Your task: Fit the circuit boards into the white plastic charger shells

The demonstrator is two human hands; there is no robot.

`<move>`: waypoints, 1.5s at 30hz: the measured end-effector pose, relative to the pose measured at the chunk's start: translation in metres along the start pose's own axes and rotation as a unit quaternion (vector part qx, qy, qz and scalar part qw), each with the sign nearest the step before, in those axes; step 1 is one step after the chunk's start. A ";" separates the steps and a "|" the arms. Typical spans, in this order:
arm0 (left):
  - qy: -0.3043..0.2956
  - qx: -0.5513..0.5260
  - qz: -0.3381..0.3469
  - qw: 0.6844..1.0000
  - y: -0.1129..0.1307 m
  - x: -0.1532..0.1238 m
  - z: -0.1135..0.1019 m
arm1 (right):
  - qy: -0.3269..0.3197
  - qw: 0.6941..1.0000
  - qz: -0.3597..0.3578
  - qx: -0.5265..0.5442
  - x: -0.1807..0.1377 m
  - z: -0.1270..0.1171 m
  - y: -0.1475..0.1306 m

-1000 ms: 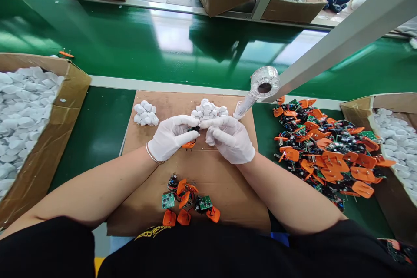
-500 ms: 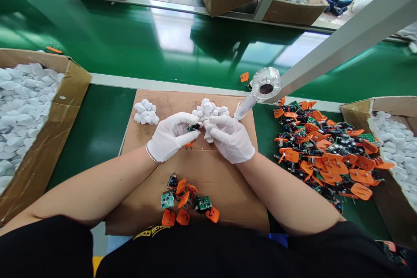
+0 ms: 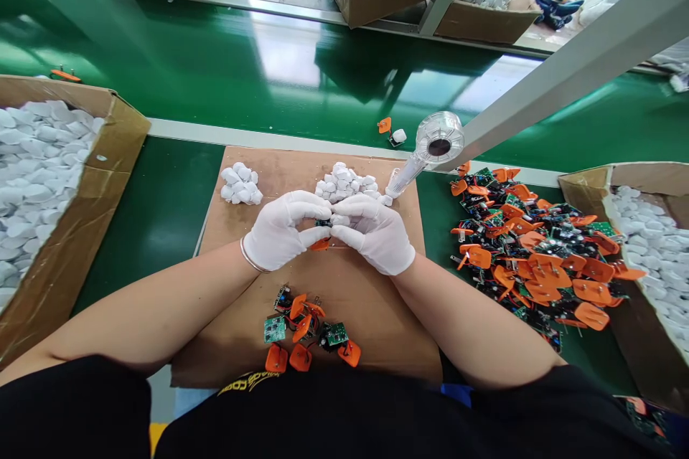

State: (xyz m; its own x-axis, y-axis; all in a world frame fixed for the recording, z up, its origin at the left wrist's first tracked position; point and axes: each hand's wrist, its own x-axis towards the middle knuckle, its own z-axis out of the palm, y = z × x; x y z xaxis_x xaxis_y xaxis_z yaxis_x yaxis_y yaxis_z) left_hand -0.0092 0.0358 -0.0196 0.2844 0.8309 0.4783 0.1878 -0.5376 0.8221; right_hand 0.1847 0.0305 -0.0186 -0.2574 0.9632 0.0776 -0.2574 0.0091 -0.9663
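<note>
Both my hands wear white gloves and meet above the middle of the cardboard sheet [image 3: 377, 315]. Pinched in my left hand [image 3: 283, 229] is a small circuit board [image 3: 322, 223], with an orange plug plate [image 3: 320, 245] showing beneath it. My right hand [image 3: 377, 233] is closed on a small white plastic cap [image 3: 338, 219], held against the board; the fingers hide most of both. Just behind the hands lies a pile of white caps [image 3: 344, 179], with a second white pile [image 3: 240, 183] to its left. Several orange plug plates with circuit boards [image 3: 304, 330] lie nearer my body.
A large heap of orange plates and boards [image 3: 538, 251] lies at right. Cardboard boxes of white parts stand left [image 3: 121, 150] and right [image 3: 619, 176]. A clear round-headed fan [image 3: 440, 138] sits by the slanted metal post [image 3: 570, 50]. Behind runs a green belt [image 3: 215, 79].
My right hand has moved left, bringing the white cap up against the board in my left hand. On the green belt, the orange pieces have shifted left.
</note>
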 end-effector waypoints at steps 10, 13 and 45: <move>0.025 -0.128 -0.092 0.987 0.001 -0.004 0.007 | 0.013 0.995 0.069 0.074 0.003 -0.004 0.002; 0.021 -0.143 -0.076 0.986 -0.002 -0.006 0.008 | 0.008 0.993 0.086 0.085 0.005 -0.005 0.000; -0.038 0.005 0.073 0.997 0.012 -0.012 0.003 | -0.096 0.970 0.152 0.162 -0.010 0.012 -0.002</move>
State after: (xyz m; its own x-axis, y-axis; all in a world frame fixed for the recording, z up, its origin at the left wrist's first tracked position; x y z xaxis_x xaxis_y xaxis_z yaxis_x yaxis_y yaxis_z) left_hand -0.0080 0.0189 -0.0169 0.3795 0.7301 0.5683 0.1481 -0.6543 0.7416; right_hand 0.1770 0.0180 -0.0146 -0.5272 0.8406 -0.1244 -0.4134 -0.3817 -0.8267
